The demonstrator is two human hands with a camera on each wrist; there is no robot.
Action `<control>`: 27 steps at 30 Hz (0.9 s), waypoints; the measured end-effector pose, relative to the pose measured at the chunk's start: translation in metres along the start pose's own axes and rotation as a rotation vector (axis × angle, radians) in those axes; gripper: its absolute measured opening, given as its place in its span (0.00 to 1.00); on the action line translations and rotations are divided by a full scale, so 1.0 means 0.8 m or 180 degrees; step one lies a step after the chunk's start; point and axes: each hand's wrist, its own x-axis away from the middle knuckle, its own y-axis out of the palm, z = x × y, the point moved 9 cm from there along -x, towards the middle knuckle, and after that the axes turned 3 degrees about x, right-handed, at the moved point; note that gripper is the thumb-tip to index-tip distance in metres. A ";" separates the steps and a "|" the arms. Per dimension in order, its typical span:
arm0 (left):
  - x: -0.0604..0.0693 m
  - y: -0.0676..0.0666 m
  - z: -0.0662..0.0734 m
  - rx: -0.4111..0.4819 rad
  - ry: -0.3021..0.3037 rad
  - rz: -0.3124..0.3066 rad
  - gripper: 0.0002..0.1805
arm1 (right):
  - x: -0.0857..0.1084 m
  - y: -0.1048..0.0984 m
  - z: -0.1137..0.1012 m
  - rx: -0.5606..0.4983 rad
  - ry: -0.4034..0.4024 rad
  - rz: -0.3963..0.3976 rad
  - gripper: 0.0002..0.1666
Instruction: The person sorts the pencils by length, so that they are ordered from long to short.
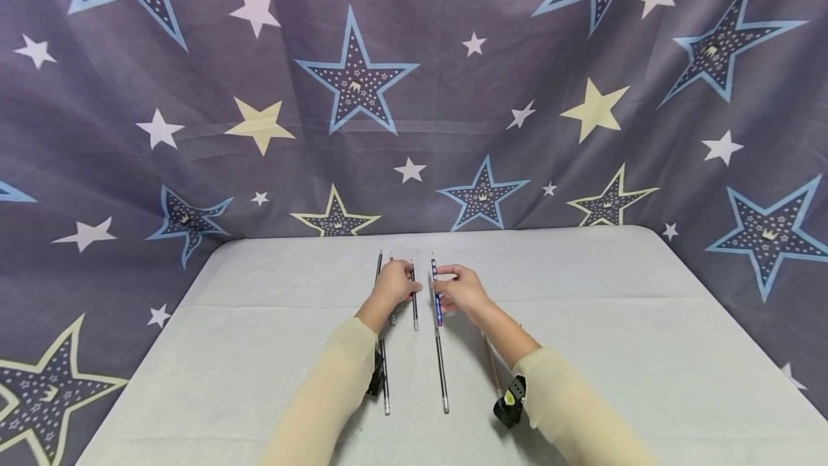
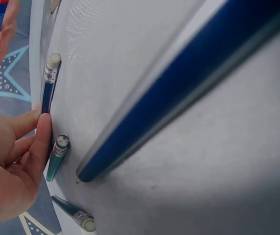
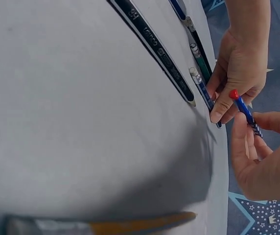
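With thumb and fingertips, my left hand (image 1: 393, 285) pinches a dark pencil (image 1: 415, 315) with a metal-banded eraser end, low over the table or on it; I cannot tell which. My right hand (image 1: 464, 289) holds a blue patterned pencil (image 1: 438, 300) between thumb and fingers, its red end towards me. That red end (image 3: 234, 94) shows clear of the cloth in the right wrist view. Beside and beneath the left hand lie a green pencil (image 2: 57, 159) and another dark pencil (image 2: 74, 210), both with eraser ends.
Nearer me lie a dark pencil (image 1: 386, 387) by the left forearm, a black pencil (image 1: 443, 372) in the middle and a brownish-orange pencil (image 1: 493, 365) beside the right forearm. A pale cloth covers the table (image 1: 259, 365). Behind hangs a star-patterned curtain (image 1: 440, 92).
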 end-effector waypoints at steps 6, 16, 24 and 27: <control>-0.002 0.002 -0.002 0.0006 -0.0025 0.0005 0.29 | -0.006 0.006 0.002 0.0075 -0.0029 0.0010 0.21; -0.006 -0.001 -0.001 0.0026 -0.0040 0.0081 0.28 | -0.014 0.014 0.008 0.0131 0.0036 0.0030 0.21; -0.008 -0.004 0.000 0.0105 -0.0061 0.0077 0.27 | -0.022 0.016 0.011 0.0216 0.0059 0.0078 0.20; -0.007 -0.002 0.000 0.0136 -0.0064 0.0057 0.27 | -0.025 0.015 0.015 0.0271 0.0085 0.0095 0.20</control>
